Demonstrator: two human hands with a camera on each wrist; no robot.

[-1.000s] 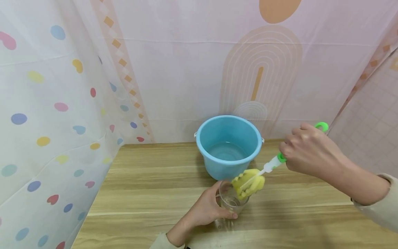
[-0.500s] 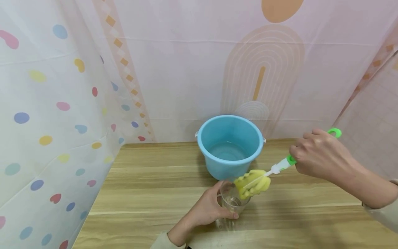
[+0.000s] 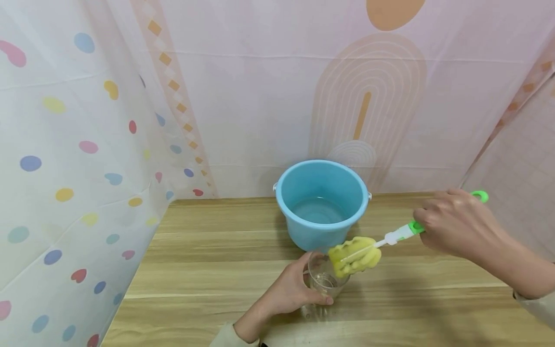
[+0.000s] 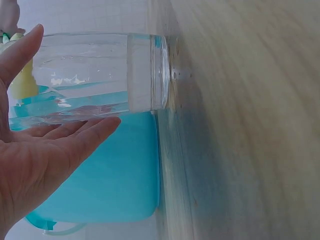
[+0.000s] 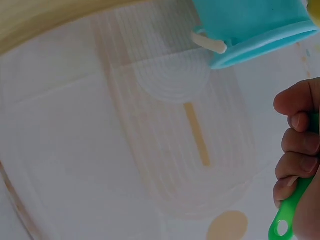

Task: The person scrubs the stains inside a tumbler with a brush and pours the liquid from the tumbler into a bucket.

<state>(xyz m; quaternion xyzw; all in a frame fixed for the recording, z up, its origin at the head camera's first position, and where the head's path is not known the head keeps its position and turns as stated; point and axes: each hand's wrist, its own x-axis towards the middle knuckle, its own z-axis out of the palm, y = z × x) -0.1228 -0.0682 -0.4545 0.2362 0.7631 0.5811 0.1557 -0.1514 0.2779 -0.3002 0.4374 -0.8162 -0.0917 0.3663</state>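
My left hand (image 3: 288, 291) holds a clear drinking glass (image 4: 85, 75), thumb on one side and fingers on the other. In the left wrist view the glass stands upright with its thick base at the wooden tabletop. Wet drops show on its wall. A sponge cup brush (image 3: 355, 256) with a yellow head slants over the glass, the tip overlapping the mouth in the head view. My right hand (image 3: 464, 224) grips its green and white handle, the looped end (image 5: 282, 227) sticking out past the fist.
Behind the glass stands a light blue bucket (image 3: 318, 236) with some water at the bottom. The wooden table (image 3: 208, 274) ends at a patterned curtain (image 3: 243, 106) at the back, and a dotted curtain (image 3: 65, 168) hangs along the left.
My right hand has moved to the right and a little down, drawing the brush head rightward across the glass mouth. My left hand and the glass have stayed nearly in place.
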